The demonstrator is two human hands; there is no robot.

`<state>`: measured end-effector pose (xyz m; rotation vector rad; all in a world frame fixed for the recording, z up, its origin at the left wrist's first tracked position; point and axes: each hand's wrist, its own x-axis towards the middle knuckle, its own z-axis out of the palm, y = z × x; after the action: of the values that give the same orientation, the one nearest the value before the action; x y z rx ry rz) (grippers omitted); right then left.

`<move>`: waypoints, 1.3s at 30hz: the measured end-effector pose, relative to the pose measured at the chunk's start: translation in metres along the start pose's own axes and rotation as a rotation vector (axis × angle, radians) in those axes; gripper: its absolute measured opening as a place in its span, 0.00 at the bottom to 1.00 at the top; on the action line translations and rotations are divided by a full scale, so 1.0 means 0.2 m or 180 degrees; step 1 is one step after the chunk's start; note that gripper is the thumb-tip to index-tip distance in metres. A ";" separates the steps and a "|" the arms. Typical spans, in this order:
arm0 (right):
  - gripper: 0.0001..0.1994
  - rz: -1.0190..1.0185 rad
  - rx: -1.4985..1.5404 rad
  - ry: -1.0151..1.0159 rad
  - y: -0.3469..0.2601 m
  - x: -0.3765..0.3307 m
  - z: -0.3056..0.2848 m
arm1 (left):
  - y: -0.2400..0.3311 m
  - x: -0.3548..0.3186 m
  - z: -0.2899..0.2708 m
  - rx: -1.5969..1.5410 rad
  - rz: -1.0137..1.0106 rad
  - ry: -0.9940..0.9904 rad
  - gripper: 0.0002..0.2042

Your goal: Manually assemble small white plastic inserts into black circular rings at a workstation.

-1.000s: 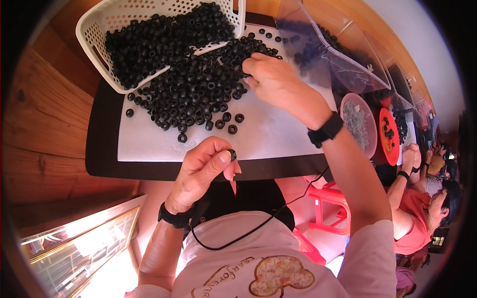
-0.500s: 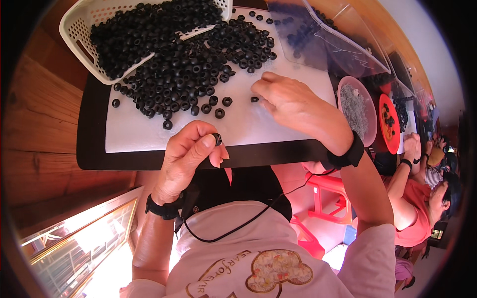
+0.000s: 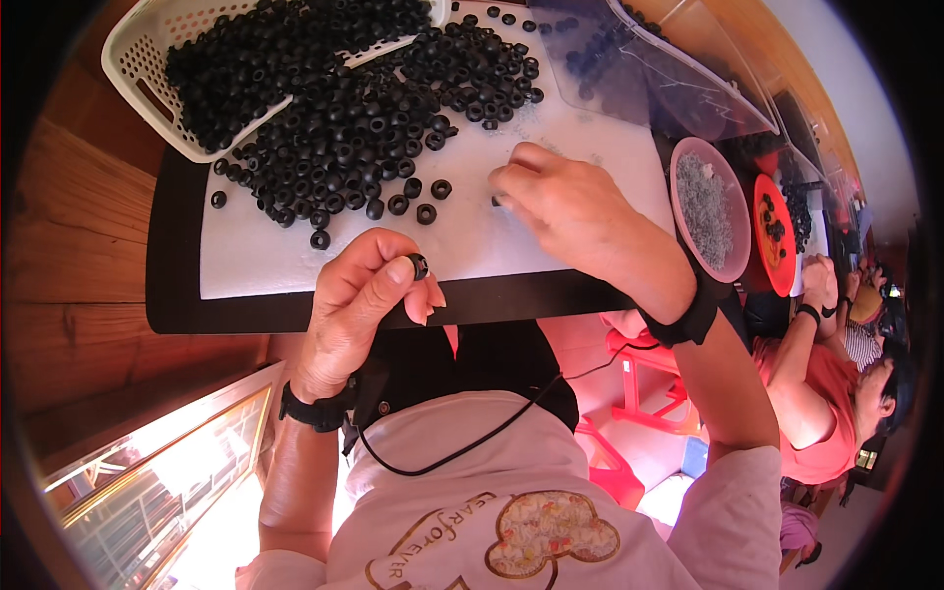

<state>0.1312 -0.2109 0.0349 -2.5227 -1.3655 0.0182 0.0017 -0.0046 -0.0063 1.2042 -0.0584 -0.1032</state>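
Note:
My left hand (image 3: 369, 295) pinches a black ring-shaped piece (image 3: 420, 266) between thumb and forefinger, just over the table's near edge. Farther right, my right hand (image 3: 565, 211) is low over the white mat (image 3: 265, 265) with its fingers curled together. A small black piece (image 3: 497, 202) peeks out beside those fingers. The fingertips are hidden, so I cannot tell whether they grip it. Beyond my hands spreads a pile of black ring-shaped pieces (image 3: 339, 147), with a few lying loose at its near side.
A white perforated basket (image 3: 133, 74), tipped toward the pile, holds more black pieces. On the right are a clear plastic bin (image 3: 678, 88), a pink bowl (image 3: 737, 261) of small greyish bits and a red-orange dish (image 3: 767, 280). Another person (image 3: 821, 413) works farther right.
The view has shifted slightly, so the table appears a little higher and farther left. My right fingers have come down over the small black piece. My left hand keeps its ring-shaped piece.

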 end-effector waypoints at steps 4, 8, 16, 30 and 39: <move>0.06 -0.0072 -0.0405 -0.0105 -0.05 0.02 0.02 | 0.01 0.00 0.01 -0.0027 -0.0101 0.0086 0.12; 0.06 -0.0091 -0.0358 -0.0092 -0.06 0.01 0.00 | 0.00 0.00 0.01 0.0006 -0.0006 0.0069 0.12; 0.08 0.0284 -0.0248 -0.0180 0.01 -0.05 0.00 | 0.00 -0.01 0.02 -0.0054 0.0089 0.0036 0.13; 0.03 0.0654 0.0700 -0.0006 0.07 -0.14 -0.01 | 0.07 0.04 0.21 -0.0058 -0.0448 0.0014 0.11; 0.04 0.0753 0.2315 0.0350 -0.05 -0.19 -0.08 | 0.04 0.11 0.22 0.0287 -0.0481 -0.0023 0.15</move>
<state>0.1033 -0.2409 0.0485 -2.0028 -0.8046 0.3498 0.0201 -0.0442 0.0168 1.2978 0.0221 -0.2394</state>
